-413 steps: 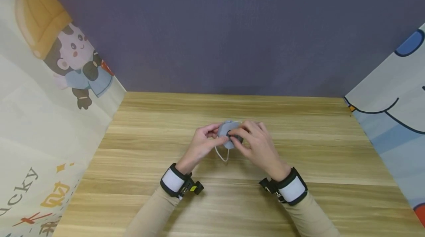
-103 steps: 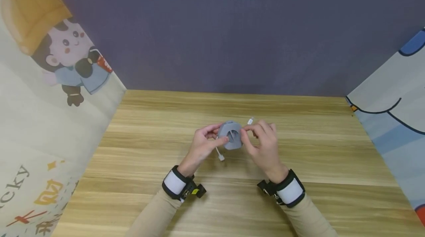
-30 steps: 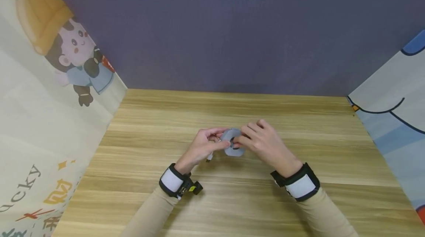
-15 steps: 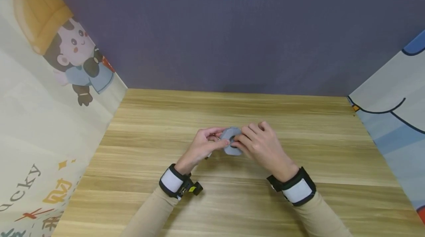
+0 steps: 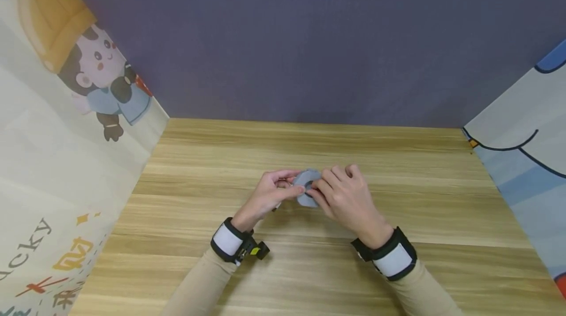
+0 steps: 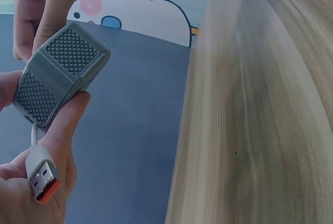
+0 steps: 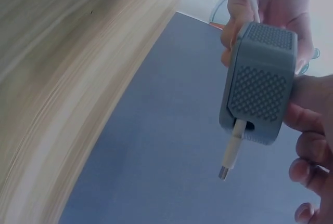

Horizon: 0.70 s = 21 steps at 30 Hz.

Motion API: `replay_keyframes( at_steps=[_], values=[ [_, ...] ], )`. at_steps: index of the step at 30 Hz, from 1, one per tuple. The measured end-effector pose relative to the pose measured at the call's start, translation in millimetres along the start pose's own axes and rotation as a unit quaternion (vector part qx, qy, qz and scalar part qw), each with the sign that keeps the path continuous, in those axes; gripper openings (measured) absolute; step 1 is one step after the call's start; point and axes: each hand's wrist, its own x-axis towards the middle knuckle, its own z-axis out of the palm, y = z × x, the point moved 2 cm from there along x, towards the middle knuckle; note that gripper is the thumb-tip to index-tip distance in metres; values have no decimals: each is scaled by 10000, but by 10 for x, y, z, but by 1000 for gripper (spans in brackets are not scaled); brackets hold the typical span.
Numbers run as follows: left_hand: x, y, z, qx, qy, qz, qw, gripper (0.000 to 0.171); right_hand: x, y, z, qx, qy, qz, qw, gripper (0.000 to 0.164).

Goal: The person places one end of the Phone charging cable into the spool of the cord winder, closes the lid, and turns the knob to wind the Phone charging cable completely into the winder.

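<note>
My left hand (image 5: 269,192) holds a grey cable winder (image 5: 305,201) by its edge, thumb on the face, above the table. The fingertips of my right hand (image 5: 347,200) pinch at the round recess in the middle of that face. Seen from the left wrist, the winder (image 6: 72,51) has textured pads on its rim, and a white cable with a USB-A plug (image 6: 42,181) comes out beside the left palm. In the right wrist view a short white cable end with a slim metal plug (image 7: 231,151) pokes from a slot in the winder's rim (image 7: 263,96).
A wood-grain table (image 5: 212,158) lies under both hands, with a dark blue panel (image 5: 309,45) rising behind it. Cartoon-printed panels stand at the left (image 5: 101,168) and the right (image 5: 522,158). Each wrist wears a strapped camera.
The cable loop hanging below the winder earlier is gone. From beside a plug at the winder's right, my right hand has moved to the central recess; its wrist has since swung slightly left and down.
</note>
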Motion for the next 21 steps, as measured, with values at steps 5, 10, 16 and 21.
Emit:
replay_keyframes(
  at_steps=[5, 10, 16, 21],
  values=[
    [-9, 32, -14, -63, -92, 57, 9999, 48, -1, -49, -2, -130, -46, 182, 9997, 41],
    [-18, 36, -21, 19, -118, 76, 9999, 48, -11, -70, 19, -90, -73, 294, 9995, 42],
    [-17, 1, -41, 312, 10, 58, 9995, 49, -49, -45, 90, 146, -104, 263, 9995, 44],
    [2, -35, -47, 508, 38, 50, 9987, 50, -94, -18, 158, 439, -122, 172, 9988, 44]
  ],
)
